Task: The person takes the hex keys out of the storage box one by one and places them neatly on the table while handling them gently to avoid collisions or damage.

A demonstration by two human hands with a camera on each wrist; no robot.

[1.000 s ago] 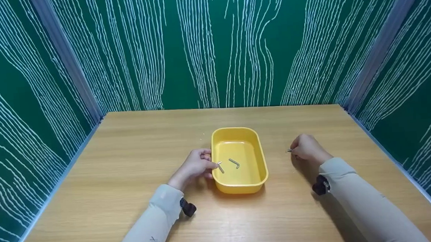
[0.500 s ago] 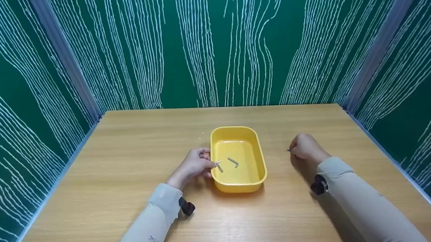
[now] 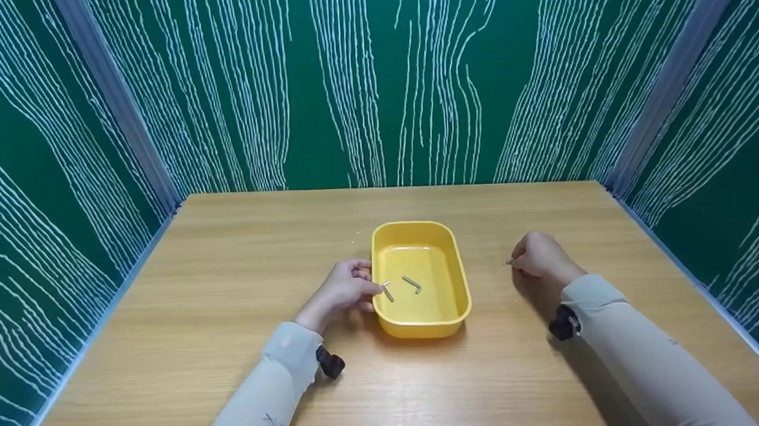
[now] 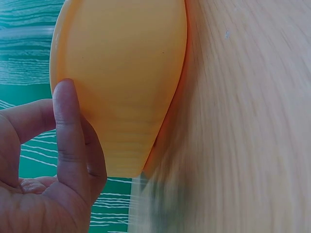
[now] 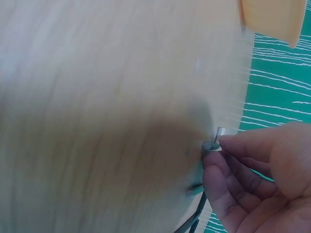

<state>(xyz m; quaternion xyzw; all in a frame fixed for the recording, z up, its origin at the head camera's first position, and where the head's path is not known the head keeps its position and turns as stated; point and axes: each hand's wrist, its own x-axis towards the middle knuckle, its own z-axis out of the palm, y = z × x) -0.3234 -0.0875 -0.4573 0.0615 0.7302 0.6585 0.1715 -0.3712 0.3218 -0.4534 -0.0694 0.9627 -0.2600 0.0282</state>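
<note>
A yellow plastic bin stands on the table, with two L-shaped silver hex keys on its floor. My left hand grips its left wall, thumb at the rim and fingers outside. In the left wrist view the bin's outer wall rises beside that hand. To the right of the bin, low over the table, my right hand pinches a small silver hex key between thumb and fingertips. Only its shiny end shows; the rest is hidden in the fingers.
The wooden table reaches back to green walls with white wavy lines. Tiny pale specks lie behind the left hand. In the right wrist view a thin dark strip shows below the fingers.
Both hands and the bin stay in place. The hex key's end at my right fingertips shifts only very slightly.
</note>
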